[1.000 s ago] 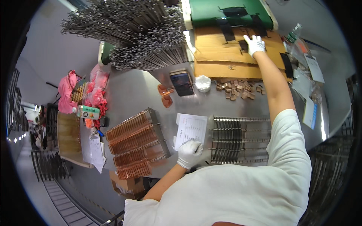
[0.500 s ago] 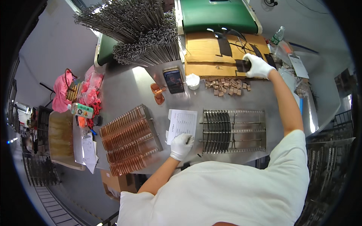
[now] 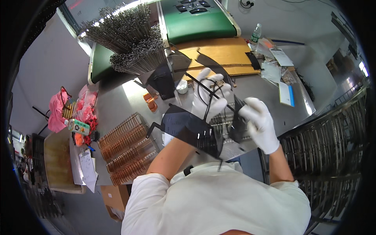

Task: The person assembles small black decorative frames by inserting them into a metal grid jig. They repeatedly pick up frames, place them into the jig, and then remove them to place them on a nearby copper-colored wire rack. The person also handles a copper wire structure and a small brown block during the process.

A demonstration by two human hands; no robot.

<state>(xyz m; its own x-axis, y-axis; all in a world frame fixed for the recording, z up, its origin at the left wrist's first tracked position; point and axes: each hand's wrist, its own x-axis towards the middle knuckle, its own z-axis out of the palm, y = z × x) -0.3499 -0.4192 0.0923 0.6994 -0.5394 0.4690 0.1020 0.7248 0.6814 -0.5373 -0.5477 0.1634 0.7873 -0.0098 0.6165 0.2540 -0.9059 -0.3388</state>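
Observation:
A wire holder (image 3: 212, 93) with several large, dark, curved lens-like pieces spreads out in front of me above the table. My left hand (image 3: 209, 100), white-gloved, is behind it with fingers bent around its thin centre wires. One broad dark lens (image 3: 188, 127) hangs at the holder's lower left, another dark lens (image 3: 161, 81) at its upper left. On the right, my gloved right hand (image 3: 260, 127) has its fingers closed at the edge of a blurred dark piece (image 3: 237, 126). Beneath, a metal slotted rack (image 3: 225, 122) is largely hidden.
A copper-coloured slotted rack (image 3: 126, 149) stands left. Behind are bundled hooked wires (image 3: 127, 33), yellow-brown cardboard (image 3: 223, 51) and a green conveyor (image 3: 199, 25) carrying another dark lens set (image 3: 194, 6). A bottle (image 3: 256, 33) and papers (image 3: 281, 57) lie right; pink bags (image 3: 85, 102) left.
The lens holder has come off the cardboard toward me. My left hand has moved up from the paper to its wires; my right hand has come back from the cardboard. The view has shifted.

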